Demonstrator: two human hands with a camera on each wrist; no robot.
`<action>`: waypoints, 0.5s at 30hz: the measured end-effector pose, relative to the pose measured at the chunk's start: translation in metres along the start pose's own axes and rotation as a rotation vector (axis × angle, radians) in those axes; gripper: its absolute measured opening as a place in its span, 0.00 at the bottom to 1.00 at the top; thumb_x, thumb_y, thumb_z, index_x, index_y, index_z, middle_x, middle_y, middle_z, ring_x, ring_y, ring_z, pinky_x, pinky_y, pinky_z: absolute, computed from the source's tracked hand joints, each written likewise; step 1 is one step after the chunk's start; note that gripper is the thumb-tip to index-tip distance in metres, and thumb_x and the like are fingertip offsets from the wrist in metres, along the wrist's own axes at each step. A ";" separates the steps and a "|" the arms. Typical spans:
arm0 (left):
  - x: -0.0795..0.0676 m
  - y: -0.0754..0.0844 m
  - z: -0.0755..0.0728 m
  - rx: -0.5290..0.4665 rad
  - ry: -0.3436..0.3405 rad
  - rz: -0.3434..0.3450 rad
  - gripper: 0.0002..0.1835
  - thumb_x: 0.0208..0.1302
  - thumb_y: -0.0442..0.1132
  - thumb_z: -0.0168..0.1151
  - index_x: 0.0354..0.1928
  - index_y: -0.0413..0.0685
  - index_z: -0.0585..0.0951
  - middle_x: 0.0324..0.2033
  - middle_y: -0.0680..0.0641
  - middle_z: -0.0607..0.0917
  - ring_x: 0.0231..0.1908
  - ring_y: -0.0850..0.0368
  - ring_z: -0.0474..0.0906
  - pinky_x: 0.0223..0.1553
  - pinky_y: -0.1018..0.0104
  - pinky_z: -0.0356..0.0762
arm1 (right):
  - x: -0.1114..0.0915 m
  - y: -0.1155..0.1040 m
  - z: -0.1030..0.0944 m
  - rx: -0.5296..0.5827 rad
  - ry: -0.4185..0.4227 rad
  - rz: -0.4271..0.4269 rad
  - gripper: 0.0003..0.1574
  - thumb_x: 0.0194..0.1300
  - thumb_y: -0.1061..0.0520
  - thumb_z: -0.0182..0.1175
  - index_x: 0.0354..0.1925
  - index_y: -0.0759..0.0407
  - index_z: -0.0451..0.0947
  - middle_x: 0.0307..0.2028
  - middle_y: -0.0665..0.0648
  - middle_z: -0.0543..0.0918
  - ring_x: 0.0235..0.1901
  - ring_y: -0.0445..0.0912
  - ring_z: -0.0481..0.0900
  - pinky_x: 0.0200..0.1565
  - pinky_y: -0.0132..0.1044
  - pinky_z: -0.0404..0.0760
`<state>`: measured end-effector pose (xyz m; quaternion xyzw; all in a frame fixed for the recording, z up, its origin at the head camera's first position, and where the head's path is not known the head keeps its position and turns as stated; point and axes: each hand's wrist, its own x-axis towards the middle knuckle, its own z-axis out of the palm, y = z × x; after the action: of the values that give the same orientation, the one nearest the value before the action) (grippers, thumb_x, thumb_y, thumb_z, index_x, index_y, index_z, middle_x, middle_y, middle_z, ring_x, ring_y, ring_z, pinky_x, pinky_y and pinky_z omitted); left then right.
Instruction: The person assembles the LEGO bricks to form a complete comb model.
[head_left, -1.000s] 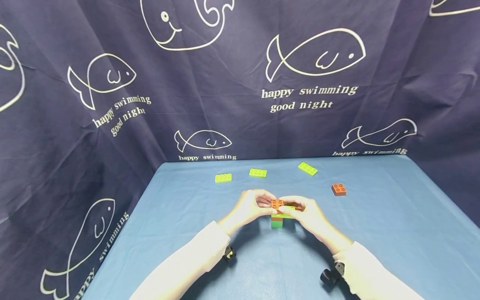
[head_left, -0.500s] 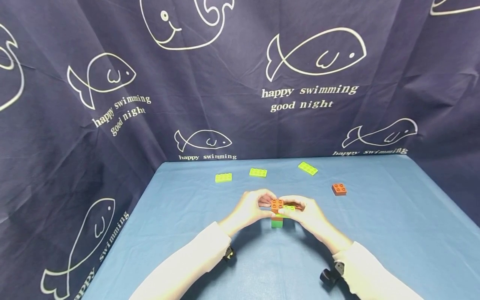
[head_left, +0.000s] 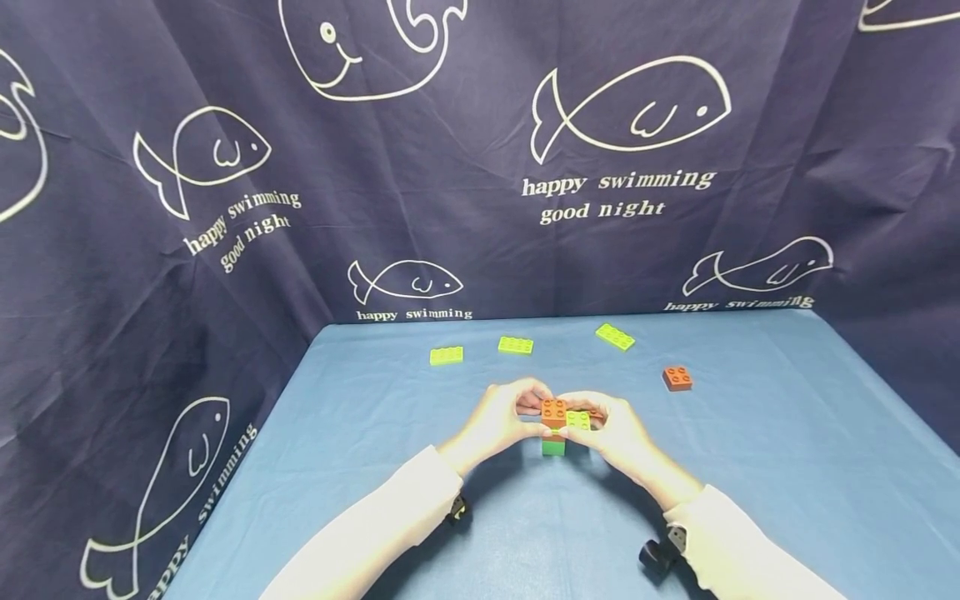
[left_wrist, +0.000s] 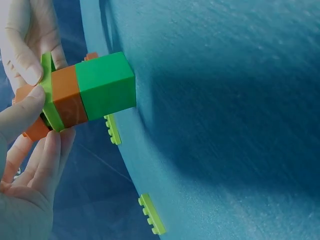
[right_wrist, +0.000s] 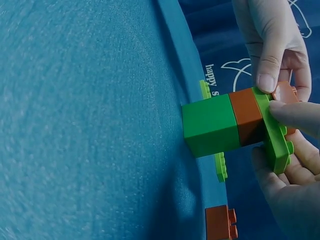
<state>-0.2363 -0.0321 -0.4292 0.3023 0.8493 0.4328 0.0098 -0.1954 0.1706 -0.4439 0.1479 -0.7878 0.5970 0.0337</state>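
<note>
A short brick tower stands upright between my two hands. Its base is a green brick (head_left: 553, 448), with an orange-brown brick (left_wrist: 69, 96) above it. A lime-green studded plate (head_left: 578, 420) lies across that, overhanging to the right. On top sits an orange brick (head_left: 554, 408), its studs facing up. My left hand (head_left: 510, 417) pinches the tower from the left, thumb in front at the joint of plate and top brick, fingers behind. From the right, my right hand (head_left: 613, 425) pinches the lime plate, its thumb (right_wrist: 295, 114) along the front edge.
Lime-green plates lie toward the back of the blue table (head_left: 390, 400): one left (head_left: 447, 356), one middle (head_left: 516, 345) and one tilted plate (head_left: 615, 337). A loose orange brick (head_left: 677, 378) lies to their right. A dark fish-print curtain (head_left: 480, 208) hangs behind.
My right thumb has slid down off the top orange brick and plate, so more studs show. The left thumb has shifted slightly down; the tower stays in place.
</note>
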 end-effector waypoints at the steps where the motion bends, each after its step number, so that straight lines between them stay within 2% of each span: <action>1: 0.000 0.000 0.000 0.005 0.003 -0.002 0.21 0.45 0.33 0.78 0.42 0.50 0.81 0.35 0.49 0.87 0.40 0.60 0.85 0.44 0.79 0.81 | 0.000 0.000 0.000 0.001 0.000 0.004 0.27 0.53 0.64 0.72 0.52 0.69 0.79 0.47 0.66 0.84 0.43 0.37 0.81 0.47 0.24 0.80; 5: -0.001 0.000 0.002 -0.011 0.011 -0.009 0.20 0.45 0.32 0.78 0.42 0.50 0.81 0.36 0.49 0.87 0.40 0.61 0.85 0.45 0.79 0.81 | 0.000 0.000 0.001 0.016 -0.003 0.034 0.27 0.52 0.64 0.72 0.51 0.68 0.79 0.48 0.66 0.84 0.42 0.37 0.82 0.46 0.25 0.81; 11: 0.000 -0.004 0.004 -0.107 0.021 -0.079 0.20 0.42 0.33 0.79 0.40 0.47 0.84 0.36 0.48 0.88 0.38 0.62 0.86 0.42 0.77 0.82 | 0.000 0.000 0.002 0.031 -0.001 0.085 0.27 0.52 0.65 0.72 0.52 0.68 0.79 0.48 0.66 0.84 0.40 0.36 0.82 0.43 0.25 0.81; 15: 0.001 -0.007 0.002 -0.171 0.004 -0.084 0.18 0.45 0.34 0.78 0.41 0.45 0.85 0.37 0.46 0.89 0.37 0.62 0.86 0.41 0.77 0.83 | 0.001 -0.002 0.002 -0.001 0.014 0.100 0.27 0.52 0.63 0.73 0.51 0.67 0.80 0.48 0.66 0.84 0.40 0.37 0.82 0.42 0.25 0.81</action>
<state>-0.2399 -0.0329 -0.4354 0.2635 0.8211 0.5036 0.0519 -0.1954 0.1685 -0.4427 0.1040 -0.7943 0.5985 0.0095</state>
